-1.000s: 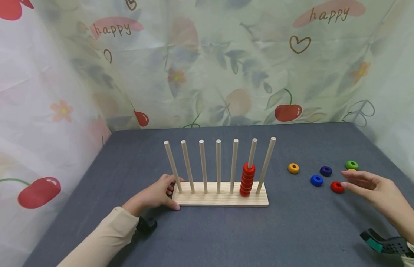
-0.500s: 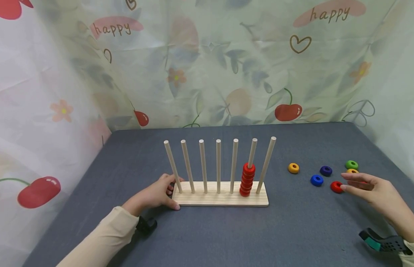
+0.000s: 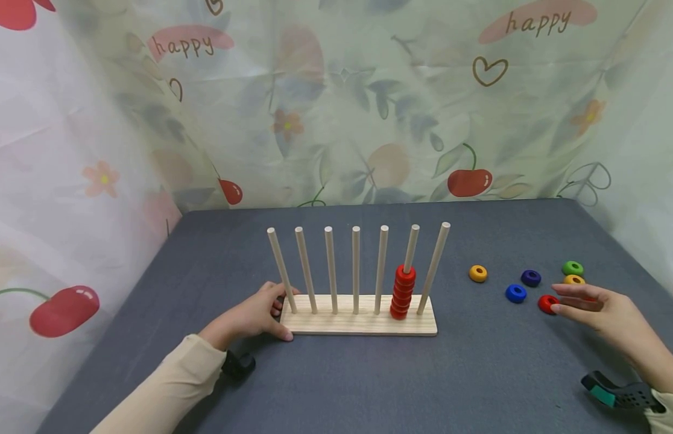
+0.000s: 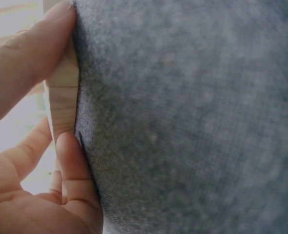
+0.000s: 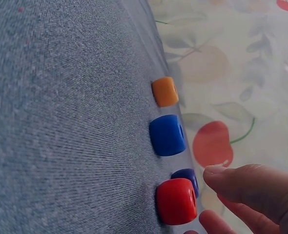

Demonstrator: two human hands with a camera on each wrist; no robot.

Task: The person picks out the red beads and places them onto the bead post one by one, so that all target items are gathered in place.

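Note:
My left hand (image 3: pixel 255 313) grips the left end of a wooden peg stand (image 3: pixel 358 324), thumb at its front edge and fingers behind. In the left wrist view, fingers (image 4: pixel 73 156) touch the end of the wooden base (image 4: pixel 63 105). Several upright pegs rise from it. A stack of red rings (image 3: pixel 401 295) sits on the second peg from the right. My right hand (image 3: pixel 613 310) hovers low over the table beside a loose red ring (image 3: pixel 547 304), thumb and fingers apart. In the right wrist view, the red ring (image 5: pixel 175 202) lies just beyond the thumb and fingers, not gripped.
Loose rings lie right of the stand: orange (image 3: pixel 477 273), blue (image 3: pixel 515 293), dark blue (image 3: pixel 530 278), green (image 3: pixel 572 268) and yellow (image 3: pixel 574 279). Another bit of red shows behind the right fingers. A patterned curtain (image 3: pixel 342 108) borders the grey table (image 3: pixel 336 386) at the back and sides.
My right hand has shifted slightly left and down, closer to the loose red ring, uncovering more of the yellow ring. The left hand and the stand have stayed put.

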